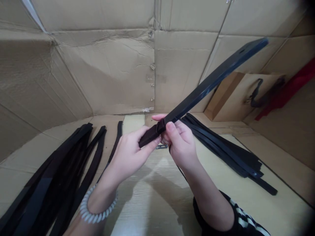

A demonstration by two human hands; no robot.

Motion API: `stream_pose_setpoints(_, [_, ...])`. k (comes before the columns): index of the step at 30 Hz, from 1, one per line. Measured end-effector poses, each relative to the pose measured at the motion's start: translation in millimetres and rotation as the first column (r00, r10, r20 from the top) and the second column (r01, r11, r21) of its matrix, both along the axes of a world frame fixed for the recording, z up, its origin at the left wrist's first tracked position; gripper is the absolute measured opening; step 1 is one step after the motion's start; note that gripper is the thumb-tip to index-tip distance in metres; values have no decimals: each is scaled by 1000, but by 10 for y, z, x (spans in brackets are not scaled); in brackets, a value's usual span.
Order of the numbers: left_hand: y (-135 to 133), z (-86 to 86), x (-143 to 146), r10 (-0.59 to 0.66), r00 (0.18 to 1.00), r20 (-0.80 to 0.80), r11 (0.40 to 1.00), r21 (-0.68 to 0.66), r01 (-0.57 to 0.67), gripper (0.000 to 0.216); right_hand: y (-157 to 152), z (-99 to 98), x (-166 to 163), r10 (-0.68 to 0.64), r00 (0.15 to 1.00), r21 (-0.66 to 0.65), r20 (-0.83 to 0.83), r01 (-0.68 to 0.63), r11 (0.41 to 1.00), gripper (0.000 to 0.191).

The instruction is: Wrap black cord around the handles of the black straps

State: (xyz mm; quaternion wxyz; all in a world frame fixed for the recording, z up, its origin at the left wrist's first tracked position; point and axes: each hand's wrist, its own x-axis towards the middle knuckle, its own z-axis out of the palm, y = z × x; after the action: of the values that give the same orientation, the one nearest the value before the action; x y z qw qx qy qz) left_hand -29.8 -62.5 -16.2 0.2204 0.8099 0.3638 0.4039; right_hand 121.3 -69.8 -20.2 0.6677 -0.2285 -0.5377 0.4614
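Observation:
A long black strap (pixel 204 85) rises slantwise to the upper right, stiff and flat, with a small hole near its far end. My left hand (pixel 131 154) is closed round its lower end, where a darker brown-black part is folded or bound by a narrow band. Just above that band, my right hand (pixel 180 137) pinches the strap, thumb on top and fingers beneath. Below the hands a small metal piece (pixel 161 147) shows, mostly hidden. A thin dark strip also hangs below my right hand, partly covered by the wrist.
Several dark straps (pixel 61 164) lie in a bundle at the left. More black straps (pixel 221 147) lie on the light tabletop (pixel 147 203) at the right. Cardboard walls (pixel 105 72) close off the back, with a brown paper bag (pixel 228 95) and a red item (pixel 287 88) at right.

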Motion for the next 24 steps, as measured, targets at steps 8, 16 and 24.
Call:
stream_pose_setpoints(8, [-53,57,-29,-28,999,21,999,37,28,20,-14,-8,25,-48,999,-8,12,48,999,30])
stream_pose_setpoints(16, [-77,-28,41,481,876,24,623,694,-361,19,-51,-3,-103,-12,999,-6,-53,12,1000,19])
stream_pose_setpoints(24, [-69,-31,4,610,793,-8,551,723,-417,15,-109,17,-178,-119,993,-36,-21,118,992,18])
